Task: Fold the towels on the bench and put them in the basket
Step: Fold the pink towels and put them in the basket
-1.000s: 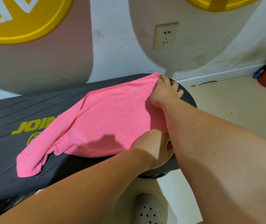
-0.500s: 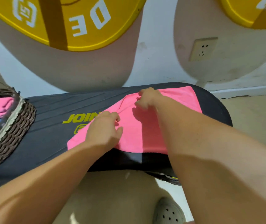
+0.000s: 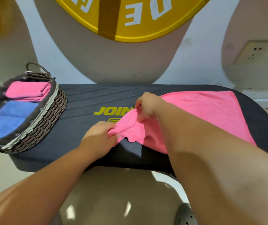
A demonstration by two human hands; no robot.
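A pink towel point(image 3: 211, 114) lies on the right half of the dark bench point(image 3: 81, 127), folded over on itself. My left hand point(image 3: 99, 135) pinches its bunched near-left corner. My right hand point(image 3: 148, 104) grips the far-left edge of the same towel, just above the yellow lettering. A woven basket point(image 3: 48, 120) stands on the bench's left end. It holds a folded pink towel point(image 3: 27, 91) and two folded blue towels point(image 3: 16, 109).
The wall rises right behind the bench, with a socket point(image 3: 253, 51) at the right and a yellow round sign point(image 3: 130, 17) above. Pale floor lies in front, and a grey shoe point(image 3: 185, 215) shows at the bottom right.
Both hands have carried the towel's right edge leftward across the bench, doubling the towel over. The view swung left, bringing the basket into sight.
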